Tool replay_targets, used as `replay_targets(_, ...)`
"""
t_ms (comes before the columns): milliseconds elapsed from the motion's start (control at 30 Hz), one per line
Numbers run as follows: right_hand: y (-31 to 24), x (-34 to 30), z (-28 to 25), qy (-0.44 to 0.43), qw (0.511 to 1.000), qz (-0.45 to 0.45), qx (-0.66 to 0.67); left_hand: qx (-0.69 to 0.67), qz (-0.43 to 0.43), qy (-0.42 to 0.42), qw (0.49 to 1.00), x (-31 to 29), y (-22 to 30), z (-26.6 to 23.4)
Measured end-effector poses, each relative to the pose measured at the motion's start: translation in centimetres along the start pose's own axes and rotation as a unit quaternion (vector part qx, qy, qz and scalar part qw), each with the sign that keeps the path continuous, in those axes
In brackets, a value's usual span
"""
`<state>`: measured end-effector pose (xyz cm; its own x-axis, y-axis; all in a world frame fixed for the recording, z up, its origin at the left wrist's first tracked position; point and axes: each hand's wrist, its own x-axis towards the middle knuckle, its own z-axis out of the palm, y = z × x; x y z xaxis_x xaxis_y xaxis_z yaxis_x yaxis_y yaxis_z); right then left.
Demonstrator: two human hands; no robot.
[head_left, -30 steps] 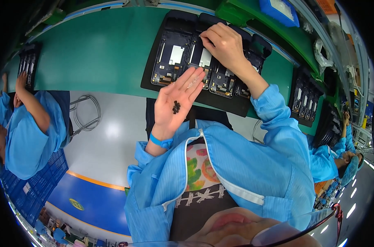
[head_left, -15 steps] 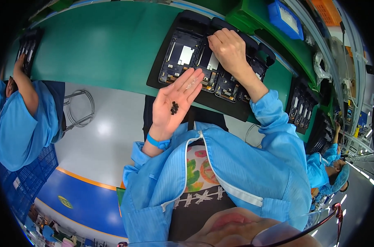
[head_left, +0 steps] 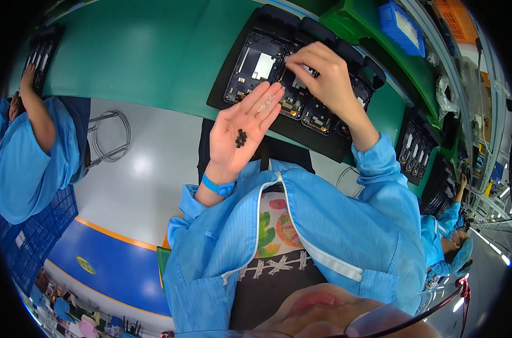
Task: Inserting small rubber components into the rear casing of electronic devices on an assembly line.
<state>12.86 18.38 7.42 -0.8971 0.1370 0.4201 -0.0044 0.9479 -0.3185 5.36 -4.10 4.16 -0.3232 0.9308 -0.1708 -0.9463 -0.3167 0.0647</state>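
My left hand (head_left: 229, 125) is held palm up with its fingers stretched out, in front of a row of dark device housings (head_left: 258, 66). Several small black pieces (head_left: 241, 138) lie in its palm, and tiny clear pieces (head_left: 265, 103) rest on its fingers. Over the second housing from the left, my right hand (head_left: 328, 76) has thumb and forefinger pinched together. Whatever is between those fingertips is too small to make out. The housings stand open side by side on a black tray (head_left: 217, 93), showing silver plates and small circuit parts. My right hand hides some of them.
The tray lies on a green worktable (head_left: 137, 50). Behind it are a green shelf (head_left: 396, 67) and a blue bin (head_left: 401, 28). More housings (head_left: 416, 147) sit to the right. A co-worker in blue (head_left: 36, 152) works at the far left, near a metal stool (head_left: 110, 138).
My right hand's curled fingers have straightened into a visible pinch over the second housing. My left hand stays palm up with the pieces on it. The whole view has shifted slightly.
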Motion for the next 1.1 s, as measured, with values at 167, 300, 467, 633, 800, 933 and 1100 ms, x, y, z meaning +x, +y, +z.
replay_targets(167,-3.5,-1.3,-1.1,-0.044,0.983,0.001,0.179,0.019,0.011,0.013,1.000,0.0,-0.3,-0.3)
replay_targets(300,-3.2,-1.9,-0.9,-0.058,0.986,-0.023,0.154,0.029,0.006,0.000,1.000,0.1,-0.6,0.0)
replay_targets(467,-3.5,-1.7,-1.1,-0.069,0.990,-0.063,0.105,0.052,-0.004,0.021,0.998,-0.2,-0.9,0.2)
replay_targets(633,-3.6,-2.1,-1.0,-0.109,0.989,-0.088,0.056,0.028,-0.027,0.005,0.999,-0.3,-1.1,-0.7)
replay_targets(800,-3.8,-2.2,-1.3,-0.151,0.984,-0.033,0.086,0.060,-0.038,0.003,0.997,-0.4,-1.4,-0.4)
replay_targets(933,-4.3,-1.6,-2.0,-0.180,0.979,-0.009,0.099,0.108,-0.037,0.010,0.993,-0.6,-1.7,-0.3)
replay_targets(1100,-4.3,-1.5,-1.7,-0.157,0.979,0.055,0.121,0.072,-0.040,0.023,0.996,-0.4,-1.6,-0.6)
